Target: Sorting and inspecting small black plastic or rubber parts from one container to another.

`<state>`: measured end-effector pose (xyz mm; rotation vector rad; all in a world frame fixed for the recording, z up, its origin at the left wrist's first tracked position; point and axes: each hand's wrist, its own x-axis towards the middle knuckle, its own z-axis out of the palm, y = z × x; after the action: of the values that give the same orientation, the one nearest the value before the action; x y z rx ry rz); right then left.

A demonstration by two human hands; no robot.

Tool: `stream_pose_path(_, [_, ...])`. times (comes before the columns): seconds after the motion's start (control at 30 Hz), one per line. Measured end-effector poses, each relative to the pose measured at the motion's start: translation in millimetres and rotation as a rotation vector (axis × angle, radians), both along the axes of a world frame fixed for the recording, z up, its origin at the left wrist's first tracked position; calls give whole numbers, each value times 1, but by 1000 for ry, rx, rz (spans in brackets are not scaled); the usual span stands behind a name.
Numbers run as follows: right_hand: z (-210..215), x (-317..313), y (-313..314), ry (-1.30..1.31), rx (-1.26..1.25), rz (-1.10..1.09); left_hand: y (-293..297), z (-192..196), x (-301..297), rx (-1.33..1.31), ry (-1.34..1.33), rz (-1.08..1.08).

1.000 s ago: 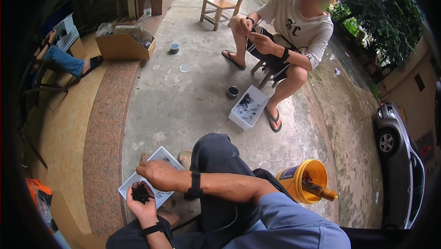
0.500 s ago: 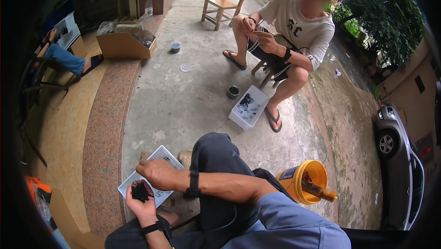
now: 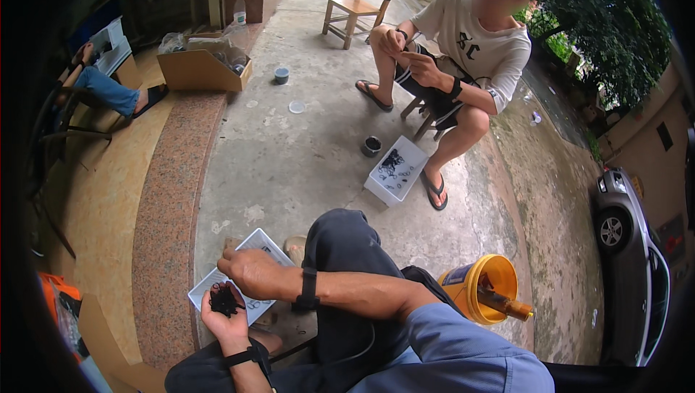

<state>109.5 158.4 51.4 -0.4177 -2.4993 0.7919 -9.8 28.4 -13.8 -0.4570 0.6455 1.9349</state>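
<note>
Palm up and cupped, my left hand holds a heap of small black rings. Just above and beside it, my right hand has its fingers curled downward; their tips are hidden, so what they pinch cannot be made out. Both hands are over a white plastic tray low in front of me. A few ring-shaped pieces lie in that tray, partly covered by my hands.
A person on a stool faces me, hands together. By their feet stand a white tray of black pieces and a small black tub. A yellow bucket is at my right, a cardboard box far left, a wooden chair behind.
The whole view has shifted slightly. Both my hands keep nearly the same pose, the left still cupping the black rings. The other person's hands have barely moved.
</note>
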Motion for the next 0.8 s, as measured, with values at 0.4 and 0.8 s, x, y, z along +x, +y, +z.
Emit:
stream_pose_path(0.4, [-10, 0, -1, -40, 80, -31, 2, -4, 1, -27, 21, 18])
stream_pose_path(0.8, [-16, -2, -2, -55, 103, -48, 0, 1, 0, -14, 1, 40])
